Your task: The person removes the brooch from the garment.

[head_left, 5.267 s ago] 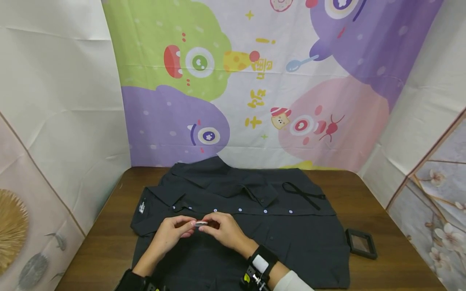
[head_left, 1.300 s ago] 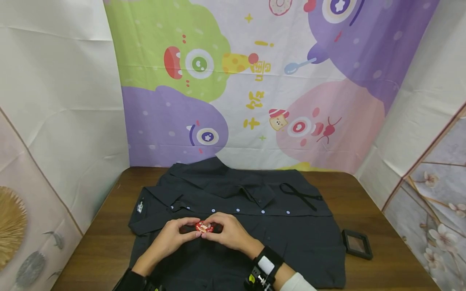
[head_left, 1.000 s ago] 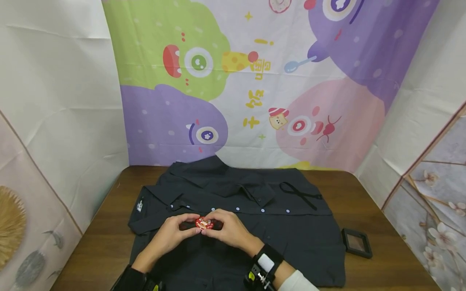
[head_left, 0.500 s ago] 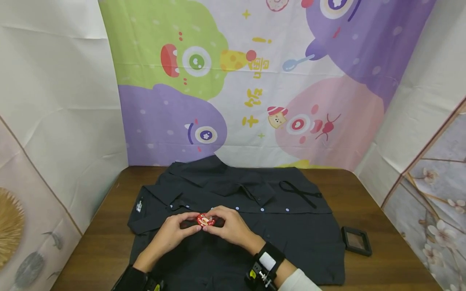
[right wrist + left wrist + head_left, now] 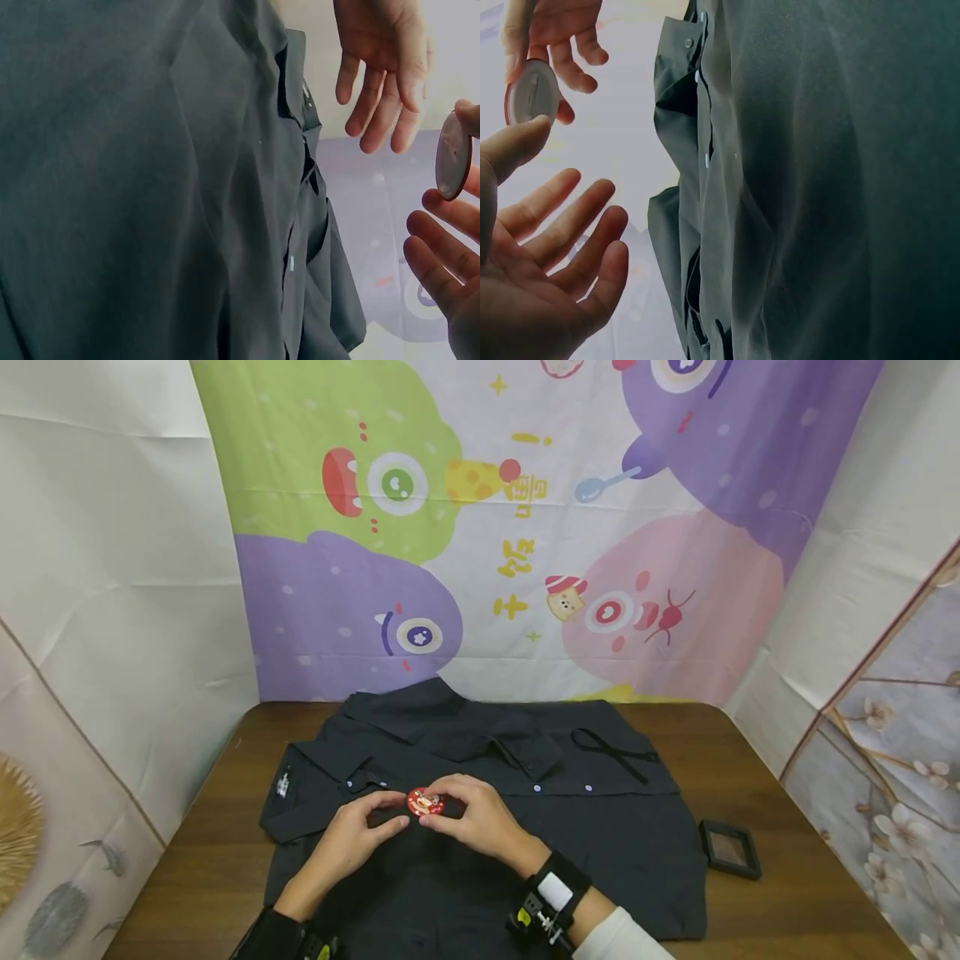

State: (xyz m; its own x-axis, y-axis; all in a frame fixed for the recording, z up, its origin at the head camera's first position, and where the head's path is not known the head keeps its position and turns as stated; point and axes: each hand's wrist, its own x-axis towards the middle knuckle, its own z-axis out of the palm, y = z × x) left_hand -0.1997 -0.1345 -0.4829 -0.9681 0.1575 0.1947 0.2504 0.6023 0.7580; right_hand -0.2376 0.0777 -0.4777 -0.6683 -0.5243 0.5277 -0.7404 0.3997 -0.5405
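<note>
A round badge, red with a light picture on its front, is pinched between the thumb and fingers of my right hand. In the left wrist view the pale back of the badge shows a pin clasp. My left hand is just left of it, thumb and fingers spread; the right wrist view shows this left hand apart from the badge. Both hands are above a dark button-up shirt laid flat, its collar toward the back and left and a row of pale buttons across it.
A thin black cord lies looped on the shirt's upper right. Right of the shirt, a small black square frame rests on the wooden table. Behind hangs a cartoon-printed cloth, with white sheets at the sides.
Five seconds ago both hands held the badge edge-on; since then its red face has turned into view. Now the left fingers have come off it, and the right hand alone holds it slightly higher.
</note>
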